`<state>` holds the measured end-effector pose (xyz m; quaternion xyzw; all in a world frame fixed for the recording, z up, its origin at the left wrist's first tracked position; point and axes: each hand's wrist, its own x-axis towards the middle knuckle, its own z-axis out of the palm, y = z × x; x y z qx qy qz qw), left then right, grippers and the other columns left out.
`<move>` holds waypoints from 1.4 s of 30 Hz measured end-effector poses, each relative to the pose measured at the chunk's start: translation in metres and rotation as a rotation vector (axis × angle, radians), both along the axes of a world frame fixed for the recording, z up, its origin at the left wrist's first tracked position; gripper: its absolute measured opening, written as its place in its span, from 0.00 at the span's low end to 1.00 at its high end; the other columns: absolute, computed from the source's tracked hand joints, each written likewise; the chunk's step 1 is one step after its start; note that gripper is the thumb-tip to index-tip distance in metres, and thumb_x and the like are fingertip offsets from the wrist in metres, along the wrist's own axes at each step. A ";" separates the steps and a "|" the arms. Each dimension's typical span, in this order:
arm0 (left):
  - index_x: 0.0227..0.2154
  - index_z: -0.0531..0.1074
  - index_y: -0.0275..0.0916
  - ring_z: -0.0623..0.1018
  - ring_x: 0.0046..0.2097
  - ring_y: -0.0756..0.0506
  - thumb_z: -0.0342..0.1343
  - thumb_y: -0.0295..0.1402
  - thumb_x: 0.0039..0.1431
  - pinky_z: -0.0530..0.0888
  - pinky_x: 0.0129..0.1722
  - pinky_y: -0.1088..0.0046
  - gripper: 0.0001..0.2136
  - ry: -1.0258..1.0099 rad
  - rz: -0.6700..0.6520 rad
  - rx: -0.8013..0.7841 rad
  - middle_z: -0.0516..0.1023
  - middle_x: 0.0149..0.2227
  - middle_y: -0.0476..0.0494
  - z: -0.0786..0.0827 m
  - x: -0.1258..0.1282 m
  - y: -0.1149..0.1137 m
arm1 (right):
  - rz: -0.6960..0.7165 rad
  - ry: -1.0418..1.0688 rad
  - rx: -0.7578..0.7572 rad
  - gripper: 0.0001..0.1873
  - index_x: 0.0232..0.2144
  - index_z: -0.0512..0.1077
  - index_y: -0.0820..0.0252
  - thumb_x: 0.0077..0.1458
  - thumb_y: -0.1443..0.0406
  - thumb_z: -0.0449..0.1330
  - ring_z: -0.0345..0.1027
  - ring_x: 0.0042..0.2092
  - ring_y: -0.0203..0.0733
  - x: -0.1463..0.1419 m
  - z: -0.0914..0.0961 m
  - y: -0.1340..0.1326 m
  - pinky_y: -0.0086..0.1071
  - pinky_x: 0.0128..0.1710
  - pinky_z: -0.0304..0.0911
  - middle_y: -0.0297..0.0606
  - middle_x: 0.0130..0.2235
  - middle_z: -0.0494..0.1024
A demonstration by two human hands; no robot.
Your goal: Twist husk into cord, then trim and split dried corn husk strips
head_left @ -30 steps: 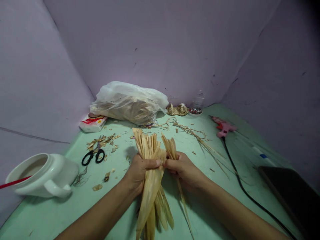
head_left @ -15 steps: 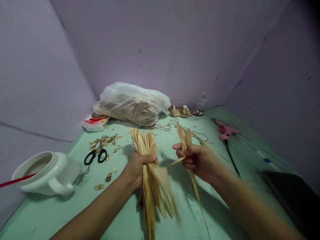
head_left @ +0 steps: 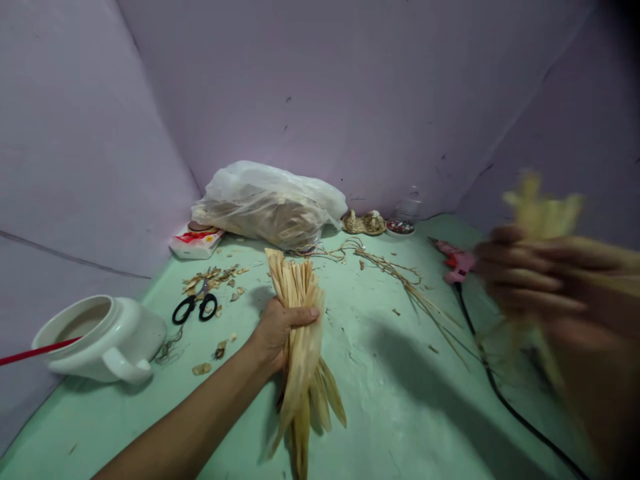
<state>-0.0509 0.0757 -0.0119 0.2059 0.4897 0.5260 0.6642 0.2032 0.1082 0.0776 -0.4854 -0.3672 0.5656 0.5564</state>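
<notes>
My left hand [head_left: 283,327] grips a fanned bundle of dried corn husks [head_left: 300,287] around its middle, thumb across the front. The cut ends point up and away; the longer strips hang toward the table's near edge. At the right side, raised and smeared by motion, my right hand [head_left: 530,287] is closed around pale husk strips [head_left: 547,213]. Finger shapes overlap there, reaching in from the right edge; whether a second person's hand is among them I cannot tell. Black-handled scissors [head_left: 195,309] lie left of my left hand, among husk scraps [head_left: 215,277].
A plastic bag of husks [head_left: 270,207] rests against the back wall, beside a tissue pack [head_left: 196,243]. A white pot [head_left: 125,333] lies at left with a red stick [head_left: 40,350]. Twine [head_left: 400,270], a woven piece [head_left: 365,222] and a pink glue gun [head_left: 457,263] with black cord are toward the right.
My right hand has moved from beside the bundle to the far right and higher, carrying husk strips. The left hand keeps its grip; a wide strip now lies down the bundle's front.
</notes>
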 end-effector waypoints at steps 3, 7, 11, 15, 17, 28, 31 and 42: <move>0.28 0.71 0.31 0.71 0.21 0.48 0.63 0.24 0.29 0.68 0.22 0.72 0.16 -0.005 -0.028 0.043 0.73 0.20 0.47 -0.002 0.001 -0.002 | 0.363 0.184 -0.220 0.08 0.26 0.72 0.64 0.46 0.70 0.53 0.57 0.20 0.25 -0.037 -0.030 0.000 0.18 0.17 0.55 0.27 0.18 0.62; 0.31 0.71 0.30 0.73 0.23 0.46 0.63 0.24 0.31 0.70 0.24 0.69 0.17 -0.041 -0.079 0.066 0.75 0.22 0.44 -0.001 0.003 -0.005 | 0.624 0.177 -0.368 0.05 0.26 0.71 0.66 0.43 0.67 0.62 0.60 0.21 0.29 -0.083 -0.076 -0.008 0.29 0.27 0.69 0.31 0.20 0.65; 0.31 0.71 0.29 0.75 0.24 0.43 0.61 0.25 0.36 0.71 0.26 0.65 0.14 -0.111 -0.156 0.114 0.77 0.25 0.38 -0.001 0.007 -0.006 | 0.555 0.232 -0.436 0.07 0.23 0.68 0.66 0.43 0.67 0.62 0.62 0.23 0.29 -0.103 -0.098 -0.018 0.26 0.24 0.67 0.33 0.23 0.67; 0.31 0.72 0.28 0.76 0.27 0.41 0.61 0.24 0.36 0.72 0.30 0.63 0.14 -0.118 -0.141 0.115 0.77 0.26 0.37 -0.003 0.010 -0.007 | 0.533 0.167 -0.368 0.13 0.22 0.65 0.64 0.42 0.61 0.63 0.47 0.16 0.24 -0.106 -0.098 -0.023 0.17 0.09 0.43 0.27 0.17 0.60; 0.32 0.72 0.28 0.76 0.29 0.41 0.62 0.23 0.35 0.72 0.33 0.64 0.15 -0.117 -0.109 0.100 0.77 0.27 0.37 -0.003 0.012 -0.008 | 0.516 0.078 -0.331 0.15 0.21 0.63 0.63 0.40 0.60 0.64 0.41 0.15 0.23 -0.107 -0.096 -0.024 0.18 0.10 0.33 0.24 0.14 0.55; 0.34 0.73 0.30 0.76 0.29 0.42 0.62 0.23 0.34 0.72 0.33 0.63 0.17 -0.091 -0.101 0.111 0.77 0.28 0.40 -0.010 0.016 -0.008 | 0.443 -0.031 -0.275 0.11 0.16 0.57 0.60 0.38 0.64 0.58 0.40 0.14 0.24 -0.113 -0.096 -0.028 0.23 0.13 0.34 0.23 0.12 0.52; 0.33 0.73 0.30 0.75 0.27 0.44 0.61 0.21 0.33 0.72 0.31 0.65 0.17 -0.127 -0.097 0.086 0.77 0.26 0.41 -0.010 0.018 -0.010 | 0.457 -0.019 -0.302 0.10 0.15 0.56 0.60 0.37 0.66 0.56 0.40 0.14 0.24 -0.114 -0.098 -0.029 0.23 0.13 0.34 0.22 0.11 0.51; 0.22 0.70 0.31 0.70 0.19 0.49 0.62 0.23 0.30 0.68 0.22 0.73 0.10 -0.084 0.031 -0.028 0.71 0.16 0.48 -0.006 0.004 0.001 | 0.478 0.309 -0.177 0.07 0.22 0.67 0.63 0.37 0.66 0.60 0.59 0.24 0.29 -0.080 -0.069 -0.005 0.20 0.17 0.52 0.34 0.25 0.68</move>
